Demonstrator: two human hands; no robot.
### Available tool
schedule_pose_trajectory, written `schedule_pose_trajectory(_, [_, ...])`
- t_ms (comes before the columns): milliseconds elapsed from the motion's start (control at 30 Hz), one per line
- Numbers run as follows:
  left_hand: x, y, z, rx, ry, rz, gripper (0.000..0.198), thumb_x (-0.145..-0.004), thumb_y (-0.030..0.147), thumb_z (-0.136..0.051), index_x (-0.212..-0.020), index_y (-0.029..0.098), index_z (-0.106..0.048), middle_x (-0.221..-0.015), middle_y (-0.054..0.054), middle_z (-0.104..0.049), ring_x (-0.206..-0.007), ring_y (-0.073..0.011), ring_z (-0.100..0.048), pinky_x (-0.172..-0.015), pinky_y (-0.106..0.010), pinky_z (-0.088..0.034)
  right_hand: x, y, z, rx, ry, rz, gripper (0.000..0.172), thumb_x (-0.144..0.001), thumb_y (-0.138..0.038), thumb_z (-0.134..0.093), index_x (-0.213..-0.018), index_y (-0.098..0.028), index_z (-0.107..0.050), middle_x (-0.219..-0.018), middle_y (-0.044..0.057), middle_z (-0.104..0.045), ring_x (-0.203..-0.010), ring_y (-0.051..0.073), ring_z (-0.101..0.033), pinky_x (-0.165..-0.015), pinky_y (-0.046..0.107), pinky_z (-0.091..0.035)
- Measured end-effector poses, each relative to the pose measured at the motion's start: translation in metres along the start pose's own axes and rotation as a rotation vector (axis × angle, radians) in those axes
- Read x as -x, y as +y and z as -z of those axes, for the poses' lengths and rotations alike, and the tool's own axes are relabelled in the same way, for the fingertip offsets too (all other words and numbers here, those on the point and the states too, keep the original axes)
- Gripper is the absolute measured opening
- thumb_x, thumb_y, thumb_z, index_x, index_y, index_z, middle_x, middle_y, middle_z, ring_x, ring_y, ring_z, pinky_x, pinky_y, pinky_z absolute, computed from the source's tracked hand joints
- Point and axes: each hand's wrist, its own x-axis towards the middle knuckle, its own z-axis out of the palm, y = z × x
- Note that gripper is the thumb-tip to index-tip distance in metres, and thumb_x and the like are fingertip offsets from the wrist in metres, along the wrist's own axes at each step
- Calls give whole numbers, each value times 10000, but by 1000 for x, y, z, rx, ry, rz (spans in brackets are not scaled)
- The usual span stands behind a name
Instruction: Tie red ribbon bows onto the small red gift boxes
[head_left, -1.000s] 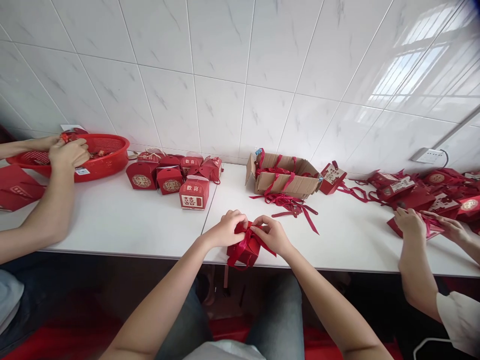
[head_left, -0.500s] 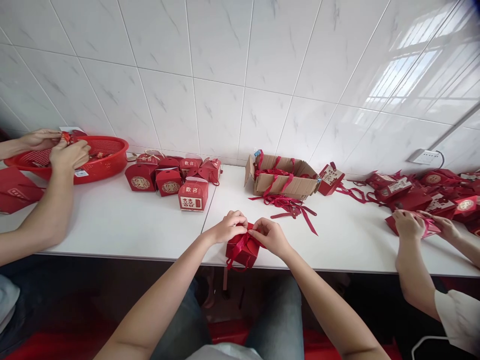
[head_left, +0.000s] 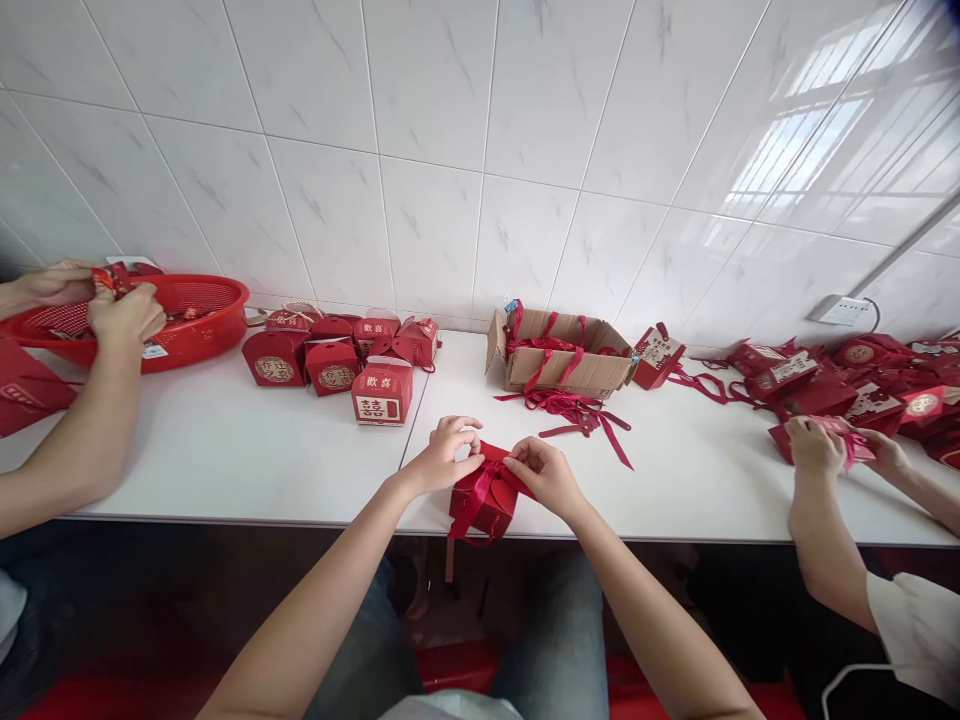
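At the table's front edge sits a small red gift box (head_left: 484, 513), with a dark red ribbon (head_left: 474, 502) tied in a bow on top and its tails hanging over the front. My left hand (head_left: 448, 458) pinches the left side of the bow between thumb and forefinger, other fingers raised. On the opposite side, my right hand (head_left: 546, 474) has its thumb and fingertips closed on the ribbon's right part. Both hands rest close against the box top. The exact grip is partly hidden by the fingers.
Ahead stands an open cardboard box (head_left: 570, 368) of ribbons, loose ribbons (head_left: 574, 408) before it. Finished-looking red boxes (head_left: 381, 392) are grouped left. Co-workers' hands work at a red basket (head_left: 196, 338) and, on the right, near a pile of red boxes (head_left: 817, 385).
My hands have moved slightly apart, the left one outward and its fingers lifting. The bow looks wider and more of the box top shows. The view has shifted a little.
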Motion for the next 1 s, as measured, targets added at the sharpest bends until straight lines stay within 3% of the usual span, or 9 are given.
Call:
schedule_pose_trajectory(333, [-5, 3, -10, 158, 43, 23, 237, -833, 398, -514, -687, 216, -558, -1227, -35, -550, -1261, -236, -379, -1075, -433, -317, 0, -1, -1, 98, -16, 82, 143, -845, -290, -514, -856, -180, -606, -740, 18, -628, -627, 124, -540, -589, 252, -439])
schedule_pose_trajectory(567, [-3, -2, -13, 120, 62, 47, 250, -825, 417, -524, -679, 214, -533, -1194, -40, -567, -1249, -234, -384, -1068, -425, -324, 4, -7, 5, 258, -126, 255, 192, -892, -192, -443, -930, -191, -631, -855, 44, -633, -722, 131, -554, -664, 260, -454])
schedule_pose_trajectory(900, [-2, 0, -13, 33, 106, 16, 271, -816, 431, -534, -666, 208, -501, -1176, -53, -568, -1213, -253, -392, -1040, -454, -334, 4, -11, 11, 364, -253, 315, 304, -937, -202, -375, -1105, -221, -628, -813, 39, -561, -686, 131, -522, -663, 274, -451])
schedule_pose_trajectory(1000, [-2, -4, -11, 6, 113, 16, 269, -821, 438, -526, -679, 210, -509, -1179, -53, -562, -1209, -257, -390, -1041, -467, -325, 6, -12, 12, 329, -251, 313, 312, -937, -206, -381, -1163, -234, -595, -921, 58, -615, -810, 152, -574, -749, 296, -470])
